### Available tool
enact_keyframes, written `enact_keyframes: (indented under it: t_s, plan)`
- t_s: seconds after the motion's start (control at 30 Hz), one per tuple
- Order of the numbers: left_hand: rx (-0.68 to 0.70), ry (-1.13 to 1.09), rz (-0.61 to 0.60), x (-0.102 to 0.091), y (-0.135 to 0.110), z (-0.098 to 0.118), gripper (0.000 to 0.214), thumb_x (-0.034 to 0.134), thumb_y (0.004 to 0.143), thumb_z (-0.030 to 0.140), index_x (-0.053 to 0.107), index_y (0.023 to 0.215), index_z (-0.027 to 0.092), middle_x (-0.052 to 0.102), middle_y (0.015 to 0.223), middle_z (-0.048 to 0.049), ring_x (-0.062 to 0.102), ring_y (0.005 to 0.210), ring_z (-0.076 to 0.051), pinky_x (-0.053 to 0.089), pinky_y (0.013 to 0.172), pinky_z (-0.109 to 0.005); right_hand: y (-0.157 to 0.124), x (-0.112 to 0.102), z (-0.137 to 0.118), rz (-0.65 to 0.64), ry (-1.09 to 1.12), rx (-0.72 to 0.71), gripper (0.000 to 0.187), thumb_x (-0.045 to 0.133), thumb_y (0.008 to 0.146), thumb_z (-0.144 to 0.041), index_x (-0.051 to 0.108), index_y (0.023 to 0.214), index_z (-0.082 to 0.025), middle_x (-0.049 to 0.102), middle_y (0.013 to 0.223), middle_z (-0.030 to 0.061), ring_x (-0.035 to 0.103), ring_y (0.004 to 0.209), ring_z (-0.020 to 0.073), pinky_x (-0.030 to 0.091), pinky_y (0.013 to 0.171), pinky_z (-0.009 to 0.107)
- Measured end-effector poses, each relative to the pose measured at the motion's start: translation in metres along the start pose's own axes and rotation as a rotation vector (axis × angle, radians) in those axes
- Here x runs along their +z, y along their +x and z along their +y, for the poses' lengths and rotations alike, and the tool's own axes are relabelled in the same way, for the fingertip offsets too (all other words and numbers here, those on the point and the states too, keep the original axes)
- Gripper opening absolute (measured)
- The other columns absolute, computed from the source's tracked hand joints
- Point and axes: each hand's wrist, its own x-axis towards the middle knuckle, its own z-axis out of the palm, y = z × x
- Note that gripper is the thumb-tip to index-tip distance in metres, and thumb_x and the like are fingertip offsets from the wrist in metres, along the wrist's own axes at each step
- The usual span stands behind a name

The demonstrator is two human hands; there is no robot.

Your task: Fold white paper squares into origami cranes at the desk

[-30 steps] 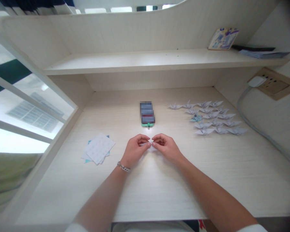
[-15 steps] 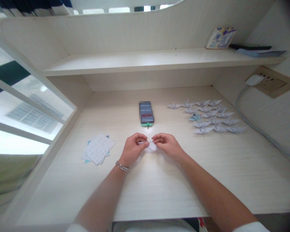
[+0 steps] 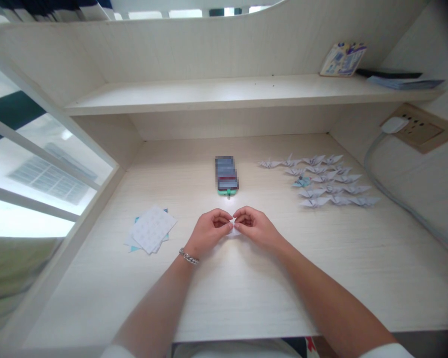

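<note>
My left hand (image 3: 210,229) and my right hand (image 3: 254,227) meet at the middle of the pale wooden desk (image 3: 246,283). Both pinch a small folded white paper piece (image 3: 233,229), which is mostly hidden between the fingertips. A chain bracelet (image 3: 189,257) is on my left wrist. Just beyond the hands lies a phone (image 3: 226,175) in a green case, flat on the desk. A stack of square paper sheets (image 3: 151,229) lies to the left of my left hand.
Several folded paper cranes (image 3: 323,181) lie in rows at the back right. A shelf (image 3: 209,94) runs above the desk, with a small packet (image 3: 342,58) and flat items at its right end. A wall socket (image 3: 414,130) with a plug and cable is on the right.
The hands have closed together over the paper, hiding more of it than half a second ago. Nothing else on the desk has moved.
</note>
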Motion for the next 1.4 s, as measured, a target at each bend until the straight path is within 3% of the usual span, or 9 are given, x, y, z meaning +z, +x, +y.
enact_keyframes:
  t_s: [0.37, 0.6, 0.8, 1.1, 1.23, 1.33, 1.4]
  plan:
    - [-0.034, -0.031, -0.083, -0.0092, 0.0014, 0.0023, 0.029, 0.052, 0.064, 0.004, 0.062, 0.09, 0.012, 0.067, 0.088, -0.0084, 0.062, 0.083, -0.016, 0.048, 0.071, -0.025, 0.0017, -0.0098, -0.0014, -0.009, 0.04, 0.025, 0.018, 0.061, 0.066, -0.018, 0.053, 0.083, -0.017, 0.058, 0.066, -0.002, 0.053, 0.059, 0.0104, 0.039, 0.054, 0.022]
    - [-0.036, -0.004, -0.014, -0.0033, 0.0009, 0.0018, 0.021, 0.061, 0.069, 0.021, 0.061, 0.088, 0.011, 0.066, 0.078, -0.0071, 0.061, 0.072, -0.014, 0.049, 0.066, -0.025, 0.0034, -0.0082, 0.0025, 0.045, 0.031, 0.014, 0.016, 0.06, 0.065, -0.018, 0.054, 0.081, -0.017, 0.059, 0.067, -0.0009, 0.055, 0.061, 0.0113, 0.04, 0.056, 0.023]
    - [-0.028, 0.004, 0.02, -0.0039, 0.001, 0.0022, 0.017, 0.061, 0.069, 0.02, 0.06, 0.084, 0.012, 0.065, 0.078, -0.0063, 0.062, 0.072, -0.014, 0.049, 0.066, -0.024, 0.0059, -0.0102, 0.0079, 0.031, 0.055, 0.049, 0.023, 0.052, 0.064, -0.008, 0.056, 0.084, -0.016, 0.062, 0.075, 0.0018, 0.058, 0.068, 0.0128, 0.042, 0.06, 0.024]
    - [-0.021, -0.016, 0.003, -0.003, 0.0014, 0.0019, 0.021, 0.055, 0.069, 0.01, 0.061, 0.089, 0.011, 0.066, 0.086, -0.0082, 0.062, 0.077, -0.015, 0.05, 0.068, -0.024, 0.0048, -0.004, 0.0069, 0.027, 0.073, 0.024, 0.019, 0.061, 0.067, -0.018, 0.055, 0.085, -0.017, 0.061, 0.072, 0.0002, 0.056, 0.065, 0.0121, 0.042, 0.06, 0.024]
    - [-0.007, 0.005, 0.041, -0.0009, 0.002, -0.0002, 0.019, 0.06, 0.069, 0.019, 0.062, 0.086, 0.012, 0.067, 0.083, -0.0079, 0.063, 0.075, -0.015, 0.05, 0.068, -0.025, 0.0058, -0.0058, 0.0082, 0.037, 0.062, 0.015, 0.019, 0.06, 0.067, -0.019, 0.056, 0.085, -0.017, 0.061, 0.071, -0.0003, 0.057, 0.064, 0.0121, 0.042, 0.059, 0.024]
    - [0.0, -0.02, 0.099, -0.0014, 0.0032, -0.0033, 0.02, 0.062, 0.069, 0.023, 0.062, 0.085, 0.012, 0.067, 0.078, -0.007, 0.063, 0.072, -0.015, 0.051, 0.066, -0.025, 0.0058, -0.0071, 0.0056, 0.096, 0.036, -0.022, 0.015, 0.056, 0.071, -0.019, 0.058, 0.086, -0.017, 0.064, 0.077, 0.0022, 0.059, 0.07, 0.0139, 0.045, 0.064, 0.026]
    - [0.006, -0.03, 0.168, -0.0029, 0.0043, -0.0048, 0.021, 0.063, 0.069, 0.025, 0.062, 0.086, 0.013, 0.067, 0.077, -0.0068, 0.064, 0.072, -0.016, 0.051, 0.066, -0.026, 0.0044, -0.0071, 0.0019, 0.241, -0.067, -0.085, 0.014, 0.054, 0.073, -0.021, 0.06, 0.085, -0.017, 0.065, 0.083, 0.0043, 0.06, 0.076, 0.0157, 0.046, 0.07, 0.029]
